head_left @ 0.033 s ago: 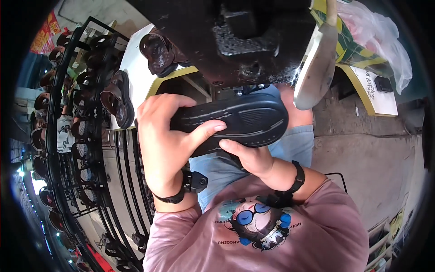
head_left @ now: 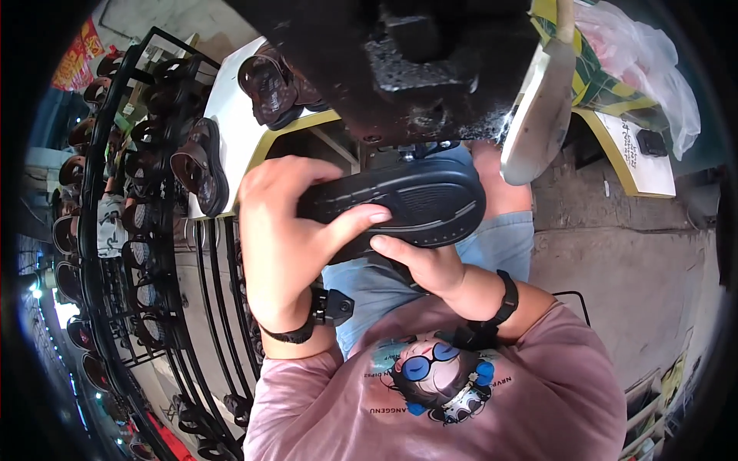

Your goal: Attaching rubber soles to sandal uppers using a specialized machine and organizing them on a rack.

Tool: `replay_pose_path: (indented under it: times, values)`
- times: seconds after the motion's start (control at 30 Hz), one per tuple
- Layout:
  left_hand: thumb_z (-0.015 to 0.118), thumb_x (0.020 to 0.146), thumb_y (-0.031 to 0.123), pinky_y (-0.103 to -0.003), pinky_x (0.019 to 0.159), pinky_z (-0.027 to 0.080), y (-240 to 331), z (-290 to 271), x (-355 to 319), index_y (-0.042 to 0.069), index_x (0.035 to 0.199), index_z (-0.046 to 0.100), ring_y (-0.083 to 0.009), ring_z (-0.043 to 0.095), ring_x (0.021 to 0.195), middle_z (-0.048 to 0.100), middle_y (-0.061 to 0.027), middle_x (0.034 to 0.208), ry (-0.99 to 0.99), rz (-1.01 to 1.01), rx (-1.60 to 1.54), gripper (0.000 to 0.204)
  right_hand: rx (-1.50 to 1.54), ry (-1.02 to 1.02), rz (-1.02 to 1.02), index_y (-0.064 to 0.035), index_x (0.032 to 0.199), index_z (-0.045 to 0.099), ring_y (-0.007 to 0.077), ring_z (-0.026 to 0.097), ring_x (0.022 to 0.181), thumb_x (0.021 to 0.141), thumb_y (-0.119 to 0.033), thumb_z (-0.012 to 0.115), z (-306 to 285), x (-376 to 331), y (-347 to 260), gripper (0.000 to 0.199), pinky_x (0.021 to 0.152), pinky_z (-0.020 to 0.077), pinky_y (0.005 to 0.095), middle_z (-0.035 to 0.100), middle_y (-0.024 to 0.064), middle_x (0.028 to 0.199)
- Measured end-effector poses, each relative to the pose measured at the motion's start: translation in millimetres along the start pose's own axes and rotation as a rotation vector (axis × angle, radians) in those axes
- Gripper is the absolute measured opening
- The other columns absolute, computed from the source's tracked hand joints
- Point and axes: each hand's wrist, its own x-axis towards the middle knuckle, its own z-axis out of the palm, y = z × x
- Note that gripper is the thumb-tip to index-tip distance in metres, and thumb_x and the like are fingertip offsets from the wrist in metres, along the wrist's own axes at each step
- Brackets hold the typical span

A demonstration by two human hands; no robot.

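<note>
I am holding a black shoe (head_left: pixel 430 196) sole up, just below the head of a dark machine (head_left: pixel 430 61) and above my lap (head_left: pixel 500 246). Both my hands are clamping it. My left hand (head_left: pixel 280 219) is wrapping the end on my left, its thumb pressing flat on the sole and its fingers curling over the far edge. My right hand (head_left: pixel 430 269) is gripping the near edge, its thumb lying close to the left one; its fingers are hiding beneath, so I can't tell how they are bearing. The far edge is sitting right by a small metal part (head_left: pixel 407 154) under the machine head, though I can't tell whether the two are touching.

By the look of it, I am in the middle of lining that edge up with the machine, or feeding it through. The next move is probably calling for a firm hold and a slow, even turn of the shoe, with my fingertips staying clear of the metal part. Off to my left, brown sandals (head_left: pixel 269 88) are resting on a white bench (head_left: pixel 238 142).
</note>
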Motion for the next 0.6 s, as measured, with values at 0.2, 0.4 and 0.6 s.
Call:
replay_pose_path:
  times: [0.2, 0.4, 0.6]
  values:
    - [0.088, 0.065, 0.012, -0.026, 0.071, 0.052, -9, 34, -14, -0.001, 0.093, 0.065, -0.0106, 0.066, 0.078, 0.07, -0.0089, 0.082, -0.2, -0.31, -0.787, 0.038, -0.172, -0.22, 0.045, -0.0015, 0.122, 0.058, 0.0183, 0.059, 0.107, 0.079, -0.005, 0.077, -34, 11, -8, 0.046, 0.094, 0.0487, 0.0323, 0.06, 0.0087, 0.12]
    - [0.08, 0.078, 0.004, -0.025, 0.082, 0.05, 1, 71, -49, -0.001, 0.105, 0.058, -0.0114, 0.063, 0.088, 0.068, -0.0064, 0.096, 0.011, -0.485, -1.319, 0.035, -0.581, 0.058, -0.138, -0.0016, 0.137, 0.037, 0.0278, 0.06, 0.102, 0.074, -0.019, 0.085, -49, -9, -11, 0.081, 0.091, 0.0489, 0.0389, 0.055, 0.0163, 0.111]
    - [0.072, 0.087, 0.005, -0.032, 0.095, 0.047, 20, 102, -71, 0.002, 0.115, 0.053, -0.0147, 0.061, 0.105, 0.064, -0.0089, 0.113, 0.183, -0.557, -1.67, 0.034, -1.09, 0.094, -0.376, 0.0024, 0.109, 0.064, 0.0299, 0.062, 0.094, 0.061, -0.04, 0.088, -75, -1, -51, 0.068, 0.082, 0.0496, 0.039, 0.062, 0.0144, 0.101]
